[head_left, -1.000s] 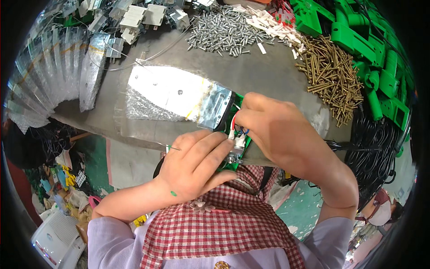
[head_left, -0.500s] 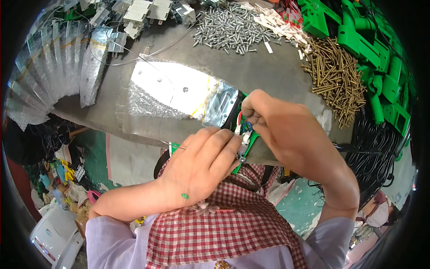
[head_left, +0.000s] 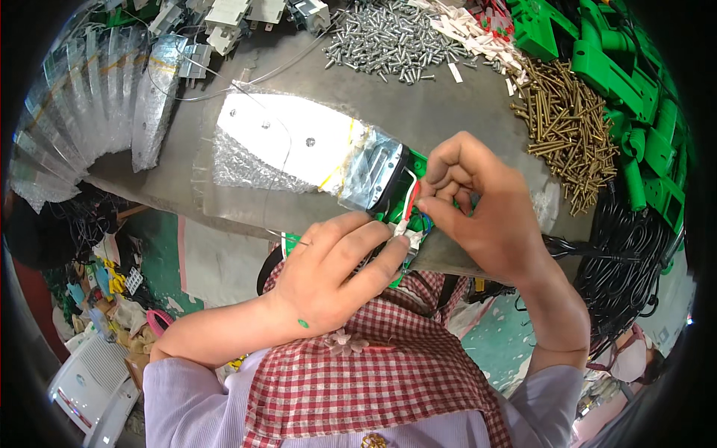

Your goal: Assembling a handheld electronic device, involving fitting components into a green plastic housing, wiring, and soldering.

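A green plastic housing [head_left: 420, 166] lies at the table's front edge, joined to a silver blade-shaped part in bubble wrap [head_left: 299, 142]. My left hand [head_left: 328, 261] lies over the housing's near side and grips it, its fingertips against a white connector [head_left: 401, 227]. A red-sleeved wire [head_left: 411, 198] with a pale curved end rises from the connector. My right hand [head_left: 478, 201] has thumb and index finger pinched at this wire, the other fingers curled. A blue wire [head_left: 426, 222] shows below the pinch. The left fingers hide part of the housing.
Silver screws [head_left: 388, 41], white strips [head_left: 478, 41] and brass-coloured screws [head_left: 571, 134] lie in heaps at the back and right. Green housings [head_left: 620, 82] and black cables [head_left: 624, 261] fill the right side. Several wrapped blades [head_left: 97, 104] fan out at left.
My right hand has turned and drawn back slightly to the right, so the red-sleeved wire and its pale end now show. The left index finger has shifted a little on the connector.
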`<state>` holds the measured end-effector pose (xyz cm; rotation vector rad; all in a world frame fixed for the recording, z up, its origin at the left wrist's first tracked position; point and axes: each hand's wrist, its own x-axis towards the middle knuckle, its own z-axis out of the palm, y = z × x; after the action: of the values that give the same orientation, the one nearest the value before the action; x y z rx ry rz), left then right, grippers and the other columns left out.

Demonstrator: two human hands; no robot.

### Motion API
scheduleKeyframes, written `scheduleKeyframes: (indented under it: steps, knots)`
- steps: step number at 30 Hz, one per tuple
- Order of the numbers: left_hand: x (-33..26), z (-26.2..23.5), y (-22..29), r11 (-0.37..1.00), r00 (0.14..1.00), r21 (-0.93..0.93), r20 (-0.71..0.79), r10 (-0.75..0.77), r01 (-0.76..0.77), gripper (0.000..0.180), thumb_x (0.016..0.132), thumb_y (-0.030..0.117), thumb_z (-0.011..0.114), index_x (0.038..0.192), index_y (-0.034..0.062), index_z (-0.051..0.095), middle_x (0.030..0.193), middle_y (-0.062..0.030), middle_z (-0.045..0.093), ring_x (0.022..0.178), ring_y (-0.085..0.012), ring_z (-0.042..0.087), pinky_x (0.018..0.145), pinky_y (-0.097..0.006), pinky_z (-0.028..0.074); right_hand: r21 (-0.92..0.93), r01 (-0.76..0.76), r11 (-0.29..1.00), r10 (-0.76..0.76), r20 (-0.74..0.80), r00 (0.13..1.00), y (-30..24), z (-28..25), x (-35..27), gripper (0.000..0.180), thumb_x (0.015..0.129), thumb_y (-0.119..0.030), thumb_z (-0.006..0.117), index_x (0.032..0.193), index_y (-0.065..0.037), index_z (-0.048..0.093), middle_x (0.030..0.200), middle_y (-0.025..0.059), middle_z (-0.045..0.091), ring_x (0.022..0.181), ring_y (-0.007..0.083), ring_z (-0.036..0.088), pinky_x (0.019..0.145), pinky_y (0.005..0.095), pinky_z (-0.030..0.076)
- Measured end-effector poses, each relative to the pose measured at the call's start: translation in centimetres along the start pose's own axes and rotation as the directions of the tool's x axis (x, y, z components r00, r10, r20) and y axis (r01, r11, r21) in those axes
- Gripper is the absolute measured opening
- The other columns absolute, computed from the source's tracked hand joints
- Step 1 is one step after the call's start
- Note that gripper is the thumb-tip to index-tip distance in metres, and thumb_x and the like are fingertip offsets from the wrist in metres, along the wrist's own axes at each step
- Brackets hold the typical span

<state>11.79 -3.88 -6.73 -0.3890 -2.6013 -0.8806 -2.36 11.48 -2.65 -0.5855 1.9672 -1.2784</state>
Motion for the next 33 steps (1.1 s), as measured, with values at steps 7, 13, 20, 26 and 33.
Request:
scheduleKeyframes:
  steps: [7, 13, 20, 26, 33]
  knots:
    - [0.9, -0.8, 0.7, 0.999, 0.997, 0.008, 0.062, -0.050, 0.049, 0.048, 0.061, 0.009, 0.077, 0.107, -0.0002, 0.063, 0.103, -0.0116, 0.058, 0.091, -0.0291, 0.058, 0.076, -0.037, 0.050, -0.241, 0.070, 0.968, -0.066, 0.022, 0.998, -0.6, 0.0, 0.1, 0.019, 0.079, 0.001, 0.064, 0.093, -0.004, 0.052, 0.073, 0.0114, 0.062, 0.068, 0.0289, 0.062, 0.059, 0.0356, 0.046]
    - [1.8, -1.3, 1.1, 0.994, 0.978, 0.073, 0.191, -0.090, 0.077, 0.039, 0.076, 0.012, 0.059, 0.113, -0.0017, 0.058, 0.108, -0.0109, 0.057, 0.097, -0.0244, 0.057, 0.077, -0.032, 0.045, -0.305, 0.146, 0.941, -0.120, 0.104, 0.987, -0.2, -0.6, -0.1, 0.022, 0.080, 0.000, 0.063, 0.098, -0.004, 0.051, 0.080, 0.0135, 0.063, 0.078, 0.0324, 0.062, 0.066, 0.0392, 0.047]
    - [2.6, -1.8, 1.5, 0.993, 0.963, 0.052, 0.243, -0.117, 0.108, 0.048, 0.065, 0.008, 0.068, 0.111, -0.0032, 0.057, 0.103, -0.0127, 0.056, 0.090, -0.0279, 0.057, 0.075, -0.036, 0.048, -0.267, 0.231, 0.936, -0.187, 0.181, 0.966, -0.2, -1.0, -1.2, 0.034, 0.078, -0.003, 0.065, 0.109, -0.004, 0.049, 0.096, 0.0166, 0.060, 0.088, 0.0369, 0.059, 0.072, 0.0413, 0.046]
    - [1.8, -1.2, 0.9, 0.999, 0.991, 0.000, 0.124, -0.050, 0.051, 0.050, 0.060, 0.010, 0.078, 0.106, -0.0003, 0.061, 0.103, -0.0142, 0.058, 0.090, -0.0321, 0.058, 0.074, -0.039, 0.050, -0.339, 0.316, 0.886, -0.259, 0.204, 0.944, 0.1, -1.2, -1.1, 0.035, 0.078, 0.001, 0.064, 0.112, -0.002, 0.054, 0.097, 0.0131, 0.063, 0.082, 0.0255, 0.063, 0.074, 0.0340, 0.050]
    - [0.6, 0.0, 0.7, 0.998, 0.998, 0.011, 0.032, -0.055, 0.055, 0.043, 0.060, 0.015, 0.080, 0.099, 0.0035, 0.066, 0.102, -0.0122, 0.060, 0.089, -0.0298, 0.060, 0.072, -0.038, 0.050, -0.491, 0.320, 0.810, -0.259, 0.189, 0.947, 0.3, -0.1, -0.8, 0.032, 0.077, 0.003, 0.062, 0.108, -0.002, 0.056, 0.091, 0.0132, 0.063, 0.079, 0.0273, 0.063, 0.069, 0.0355, 0.049]
